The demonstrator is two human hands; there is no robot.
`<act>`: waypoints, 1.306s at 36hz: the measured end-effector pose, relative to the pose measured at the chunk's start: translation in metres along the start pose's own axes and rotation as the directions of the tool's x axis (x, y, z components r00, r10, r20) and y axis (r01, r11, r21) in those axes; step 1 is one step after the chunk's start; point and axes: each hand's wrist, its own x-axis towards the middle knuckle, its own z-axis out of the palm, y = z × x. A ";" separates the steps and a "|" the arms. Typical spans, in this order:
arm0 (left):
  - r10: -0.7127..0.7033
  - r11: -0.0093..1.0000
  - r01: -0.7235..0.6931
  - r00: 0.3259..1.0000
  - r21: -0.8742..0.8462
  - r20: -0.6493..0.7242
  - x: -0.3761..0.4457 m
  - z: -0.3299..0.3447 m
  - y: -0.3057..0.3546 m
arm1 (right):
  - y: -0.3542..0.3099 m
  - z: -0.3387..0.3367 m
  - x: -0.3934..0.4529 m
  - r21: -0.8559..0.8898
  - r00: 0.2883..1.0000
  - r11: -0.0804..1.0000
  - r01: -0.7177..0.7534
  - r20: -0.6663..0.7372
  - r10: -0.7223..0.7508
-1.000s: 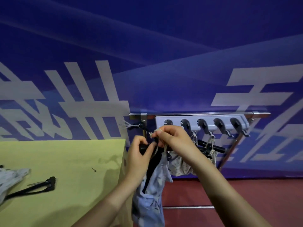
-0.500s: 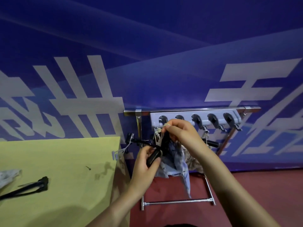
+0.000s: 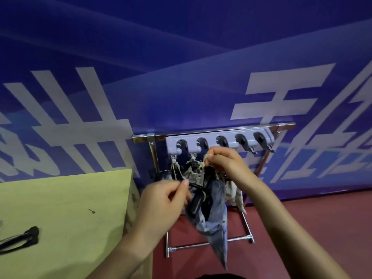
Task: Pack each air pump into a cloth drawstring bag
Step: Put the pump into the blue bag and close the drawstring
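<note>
A pale blue patterned drawstring bag (image 3: 216,216) hangs below a grey hook rack (image 3: 219,142), with a black air pump (image 3: 196,204) poking out of its mouth. My right hand (image 3: 225,164) pinches the bag's cream drawstring (image 3: 205,159) just under the rack's hooks. My left hand (image 3: 163,200) grips the black pump at the bag's opening. Other cream bags (image 3: 193,172) hang from the rack's left hooks behind the pump. Another black pump (image 3: 22,237) lies on the yellow table (image 3: 66,208) at the lower left.
The rack sits on a chrome stand (image 3: 201,245) on the red floor, against a blue banner wall. A small dark pin (image 3: 92,211) lies on the table. The rack's two right hooks (image 3: 252,151) carry nothing.
The bag with the pump rose toward the rack; my right hand now holds the drawstring just under the hooks. My left hand shifted left along the pump. The view tilted down, showing more of the stand.
</note>
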 end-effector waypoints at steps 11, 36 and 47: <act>-0.001 1.000 -0.008 0.832 0.014 0.555 0.097 0.012 0.009 | -0.002 -0.029 -0.008 -0.042 0.992 0.995 0.088 0.090 -0.084; -0.241 0.725 0.584 0.712 -0.365 0.660 0.103 0.184 -0.004 | 0.085 -0.127 -0.013 0.089 0.959 0.988 -0.125 -0.246 0.143; -0.380 0.697 0.665 0.661 -0.270 0.647 0.141 0.260 -0.009 | 0.131 -0.175 0.020 0.053 0.870 0.957 -0.285 -0.405 0.282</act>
